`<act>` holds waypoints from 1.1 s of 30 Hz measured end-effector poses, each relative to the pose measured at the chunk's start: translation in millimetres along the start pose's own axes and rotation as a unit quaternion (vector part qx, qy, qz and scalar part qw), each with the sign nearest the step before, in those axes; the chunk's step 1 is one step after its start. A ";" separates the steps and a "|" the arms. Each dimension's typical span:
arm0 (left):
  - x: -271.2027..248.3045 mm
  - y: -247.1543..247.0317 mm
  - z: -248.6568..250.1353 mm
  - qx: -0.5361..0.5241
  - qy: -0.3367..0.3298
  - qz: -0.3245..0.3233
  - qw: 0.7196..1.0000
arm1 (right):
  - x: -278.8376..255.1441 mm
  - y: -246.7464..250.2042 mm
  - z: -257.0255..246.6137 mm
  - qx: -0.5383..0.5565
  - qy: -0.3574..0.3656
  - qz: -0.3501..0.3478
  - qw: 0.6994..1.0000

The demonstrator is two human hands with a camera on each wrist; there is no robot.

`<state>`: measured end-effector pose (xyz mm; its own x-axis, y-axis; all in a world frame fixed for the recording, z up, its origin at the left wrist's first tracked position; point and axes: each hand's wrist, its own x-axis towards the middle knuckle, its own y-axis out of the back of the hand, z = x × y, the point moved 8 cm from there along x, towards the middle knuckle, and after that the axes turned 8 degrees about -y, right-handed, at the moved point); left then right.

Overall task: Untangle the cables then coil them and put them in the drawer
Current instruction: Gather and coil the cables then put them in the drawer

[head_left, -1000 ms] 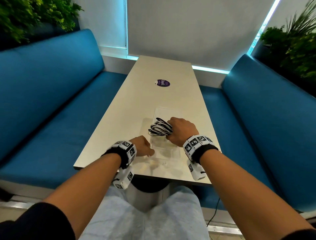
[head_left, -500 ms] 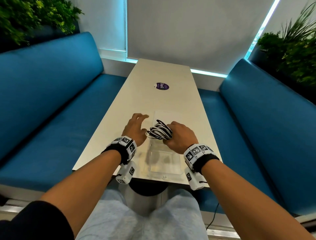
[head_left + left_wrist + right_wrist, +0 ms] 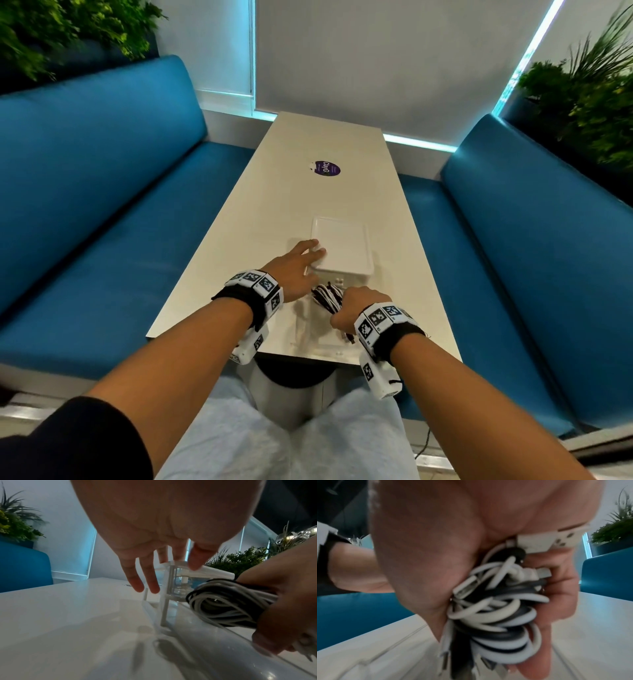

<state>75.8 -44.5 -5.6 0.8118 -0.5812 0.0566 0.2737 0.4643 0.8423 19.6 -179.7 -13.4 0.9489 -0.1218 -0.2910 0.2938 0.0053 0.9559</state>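
Observation:
My right hand [image 3: 356, 306] grips a coiled bundle of black and white cables [image 3: 327, 296] just above the pulled-out clear drawer [image 3: 325, 337] at the table's near edge. In the right wrist view the cable bundle [image 3: 498, 608] fills my curled fingers [image 3: 559, 588], with white plugs sticking out. My left hand [image 3: 301, 263] lies with straight fingers on the near left corner of the clear drawer box's white top [image 3: 342, 245]. From the left wrist, my left fingers [image 3: 137, 577] spread over the box's corner [image 3: 171, 574], beside the cable bundle [image 3: 228, 604].
The long white table [image 3: 281, 205] carries a purple round sticker [image 3: 327, 168] farther back. Blue benches [image 3: 102, 205] run along both sides, with plants [image 3: 589, 102] behind their backs. My knees in light trousers [image 3: 239, 438] sit below the table's near edge.
My left hand has gone from the drawer's front forward onto the box's top. My right hand has drawn the cable bundle back toward me, over the drawer.

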 end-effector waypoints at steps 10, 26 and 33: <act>-0.7 -11.8 0.0 0.080 -0.021 0.077 0.994 | -1.1 -10.8 -16.2 -0.037 0.020 0.044 0.998; 3.3 -5.0 3.0 0.017 0.048 0.066 0.997 | 4.5 -35.3 -2.6 0.065 0.053 0.126 0.988; 9.4 -12.2 9.8 0.130 0.050 0.088 0.986 | -3.4 -22.5 -2.9 0.011 0.041 0.175 0.984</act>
<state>75.1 -62.3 -10.1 0.8856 -0.4313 0.1723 -0.0079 0.3569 0.9341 10.1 -176.5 -34.1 0.9979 -0.0361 0.0544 -0.0540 0.0117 0.9985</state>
